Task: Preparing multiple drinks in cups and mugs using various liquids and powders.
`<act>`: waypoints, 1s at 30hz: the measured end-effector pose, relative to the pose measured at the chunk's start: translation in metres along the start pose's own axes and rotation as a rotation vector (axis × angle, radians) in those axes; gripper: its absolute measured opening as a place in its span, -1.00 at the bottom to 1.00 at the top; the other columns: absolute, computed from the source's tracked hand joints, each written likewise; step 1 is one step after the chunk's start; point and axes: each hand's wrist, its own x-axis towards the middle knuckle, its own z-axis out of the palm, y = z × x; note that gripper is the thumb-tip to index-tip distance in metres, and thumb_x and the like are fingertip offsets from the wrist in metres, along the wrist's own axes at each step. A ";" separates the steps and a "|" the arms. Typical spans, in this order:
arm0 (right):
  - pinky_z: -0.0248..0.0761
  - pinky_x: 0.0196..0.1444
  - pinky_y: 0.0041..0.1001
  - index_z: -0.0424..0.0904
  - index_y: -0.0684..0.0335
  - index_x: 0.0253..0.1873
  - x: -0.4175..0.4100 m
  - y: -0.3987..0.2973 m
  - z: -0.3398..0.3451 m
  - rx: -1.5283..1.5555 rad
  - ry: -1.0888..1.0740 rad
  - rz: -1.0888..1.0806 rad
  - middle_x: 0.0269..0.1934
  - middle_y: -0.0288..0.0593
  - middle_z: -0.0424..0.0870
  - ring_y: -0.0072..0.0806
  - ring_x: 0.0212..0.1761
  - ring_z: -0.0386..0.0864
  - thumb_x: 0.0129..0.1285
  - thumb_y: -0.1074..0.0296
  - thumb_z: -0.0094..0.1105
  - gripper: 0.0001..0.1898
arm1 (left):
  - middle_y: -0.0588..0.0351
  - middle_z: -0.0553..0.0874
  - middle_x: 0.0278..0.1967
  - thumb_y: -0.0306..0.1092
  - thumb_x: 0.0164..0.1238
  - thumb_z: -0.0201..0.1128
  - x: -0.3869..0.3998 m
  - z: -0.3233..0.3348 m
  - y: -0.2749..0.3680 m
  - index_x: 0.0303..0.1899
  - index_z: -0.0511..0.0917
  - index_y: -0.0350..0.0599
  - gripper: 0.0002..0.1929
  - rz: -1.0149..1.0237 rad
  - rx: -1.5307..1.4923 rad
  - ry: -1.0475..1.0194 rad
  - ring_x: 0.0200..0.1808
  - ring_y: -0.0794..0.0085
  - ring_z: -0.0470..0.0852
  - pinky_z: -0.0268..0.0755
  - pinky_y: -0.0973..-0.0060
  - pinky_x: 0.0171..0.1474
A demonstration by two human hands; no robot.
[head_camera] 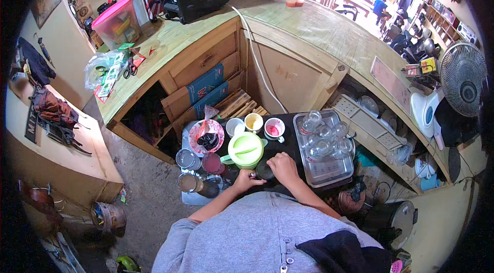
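Observation:
In front of my body is a dark-looking glass mug (264, 171), with my left hand (247, 181) closed around its handle side. The curled fingers of my right hand (283, 167) grip its right rim; whether they also pinch something small is hidden. Just beyond the mug stands a green plastic pitcher (246, 150) with its lid on. Behind it are a white cup (235, 128), a cup with yellowish contents (253, 122) and a white mug with red residue (274, 128). A glass of reddish drink (213, 163) is left of the pitcher.
Right of my hands, a metal tray (328, 177) holds several clear glass mugs (324, 144). To the left are a pink patterned bowl (220, 134) with a black plastic bag and a glass of brownish drink (190, 183). A wooden counter (216, 20) curves around the front.

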 end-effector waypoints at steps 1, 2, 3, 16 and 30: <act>0.44 -0.20 -0.21 0.65 0.31 -0.43 -0.001 0.004 0.003 0.031 -0.039 0.016 -0.44 -0.03 0.60 -0.12 -0.28 0.55 0.13 0.33 0.23 -0.83 | 0.34 0.34 -0.71 -0.32 -0.09 0.57 0.000 0.000 -0.002 -0.68 0.43 -0.31 -0.59 0.000 0.000 -0.001 -0.61 0.66 0.21 0.11 0.52 -0.56; 0.44 -0.20 -0.21 0.65 0.31 -0.43 -0.002 0.006 0.004 0.062 -0.079 0.031 -0.43 -0.03 0.60 -0.13 -0.28 0.54 0.13 0.34 0.23 -0.83 | 0.33 0.34 -0.71 -0.32 -0.09 0.57 0.000 -0.001 -0.006 -0.67 0.43 -0.31 -0.59 -0.013 0.028 -0.007 -0.61 0.65 0.21 0.12 0.51 -0.56; 0.44 -0.20 -0.21 0.65 0.31 -0.43 -0.003 0.004 0.004 0.062 -0.079 0.030 -0.43 -0.03 0.60 -0.13 -0.28 0.54 0.13 0.34 0.23 -0.83 | 0.32 0.34 -0.72 -0.32 -0.09 0.57 0.000 -0.001 -0.008 -0.67 0.44 -0.31 -0.60 -0.028 0.056 -0.010 -0.61 0.65 0.21 0.12 0.51 -0.56; 0.45 -0.22 -0.25 0.67 0.34 -0.34 -0.003 0.000 -0.002 0.084 -0.054 0.115 -0.40 0.01 0.63 -0.10 -0.32 0.59 0.14 0.33 0.26 -0.83 | 0.35 0.36 -0.71 -0.35 -0.08 0.57 0.000 0.002 -0.011 -0.69 0.42 -0.28 -0.59 -0.014 0.010 0.004 -0.60 0.68 0.24 0.15 0.51 -0.57; 0.49 -0.18 -0.30 0.68 0.27 -0.27 -0.013 0.000 -0.018 0.042 -0.083 -0.064 -0.34 -0.09 0.68 -0.20 -0.30 0.61 0.11 0.51 0.18 -0.89 | 0.33 0.30 -0.72 -0.27 -0.10 0.58 -0.001 0.002 -0.019 -0.71 0.33 -0.25 -0.52 -0.040 0.025 0.001 -0.60 0.66 0.20 0.14 0.51 -0.56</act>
